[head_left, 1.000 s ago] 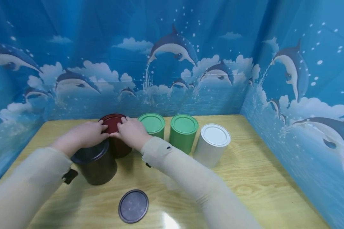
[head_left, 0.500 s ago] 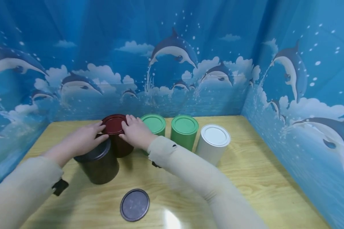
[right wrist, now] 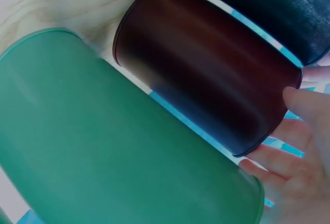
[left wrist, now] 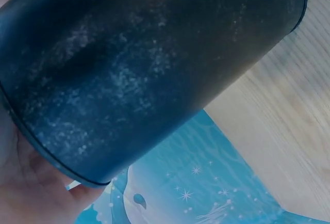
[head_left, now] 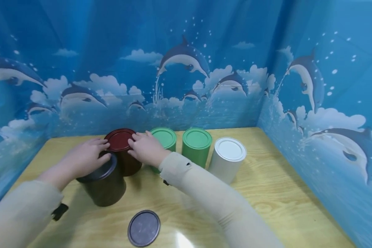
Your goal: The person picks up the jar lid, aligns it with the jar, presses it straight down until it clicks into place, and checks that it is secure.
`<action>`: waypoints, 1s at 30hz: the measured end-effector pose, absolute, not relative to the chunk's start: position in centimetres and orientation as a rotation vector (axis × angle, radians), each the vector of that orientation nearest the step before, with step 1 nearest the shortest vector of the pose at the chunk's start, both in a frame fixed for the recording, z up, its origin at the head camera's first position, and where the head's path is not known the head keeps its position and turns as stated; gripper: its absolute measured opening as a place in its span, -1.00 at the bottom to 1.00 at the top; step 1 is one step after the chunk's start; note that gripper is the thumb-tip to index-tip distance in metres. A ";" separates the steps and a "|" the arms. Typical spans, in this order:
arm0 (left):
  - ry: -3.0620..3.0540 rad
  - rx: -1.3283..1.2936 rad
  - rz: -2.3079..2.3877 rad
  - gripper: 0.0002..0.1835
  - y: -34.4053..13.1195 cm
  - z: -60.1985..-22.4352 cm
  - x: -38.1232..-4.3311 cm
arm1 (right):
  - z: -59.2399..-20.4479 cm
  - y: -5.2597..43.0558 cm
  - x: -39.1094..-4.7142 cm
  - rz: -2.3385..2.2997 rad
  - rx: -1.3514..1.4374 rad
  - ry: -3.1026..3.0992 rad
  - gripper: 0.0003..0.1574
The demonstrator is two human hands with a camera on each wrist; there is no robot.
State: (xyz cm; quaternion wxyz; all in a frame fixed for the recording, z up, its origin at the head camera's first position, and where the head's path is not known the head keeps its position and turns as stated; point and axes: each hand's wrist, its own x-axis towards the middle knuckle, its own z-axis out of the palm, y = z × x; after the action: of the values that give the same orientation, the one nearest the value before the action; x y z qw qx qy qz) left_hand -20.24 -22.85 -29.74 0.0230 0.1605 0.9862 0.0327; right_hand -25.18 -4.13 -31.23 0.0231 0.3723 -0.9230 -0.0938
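A dark red can [head_left: 120, 140] with its lid on stands upright at the back left, right behind a black can [head_left: 103, 189]. My left hand [head_left: 80, 160] reaches over the black can's top, hiding most of it, its fingertips at the left edge of the red lid. On the opposite edge lies my right hand [head_left: 148, 148], fingers extended over the rim. In the right wrist view its thumb [right wrist: 301, 100] touches the red can's side just under the rim. The left wrist view is mostly filled by the black can's scuffed wall [left wrist: 139, 74], with fingers behind its rim.
Two green cans, the nearer one [head_left: 163, 137] partly behind my right hand and another [head_left: 197, 138] beside it, stand in the back row. A white can [head_left: 230, 150] is right of them. A loose dark round lid [head_left: 144, 228] lies on the wooden table [head_left: 282, 199] in front.
My thumbs have drawn apart from the front of the red lid, the left one back over the black can, the right one toward the right edge. The view has shifted slightly.
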 end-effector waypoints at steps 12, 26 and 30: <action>2.993 0.504 0.042 -0.38 -22.6 -30.6 -19.6 | -32.0 -3.2 -24.2 -0.250 1.247 -2.863 -0.27; 3.025 0.501 0.031 -0.37 -21.7 -30.6 -19.0 | -32.2 -1.7 -24.1 -0.221 1.288 -2.875 -0.14; 3.054 0.510 0.052 -0.36 -21.5 -30.4 -18.2 | -32.0 -1.4 -23.6 -0.225 1.304 -2.863 -0.14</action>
State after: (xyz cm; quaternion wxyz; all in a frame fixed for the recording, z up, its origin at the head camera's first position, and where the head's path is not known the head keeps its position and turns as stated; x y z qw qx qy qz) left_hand -18.24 -21.47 -30.37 0.0223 0.1648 0.9859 0.0169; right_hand -23.65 -1.36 -32.05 -0.0063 0.4136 -0.9077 -0.0714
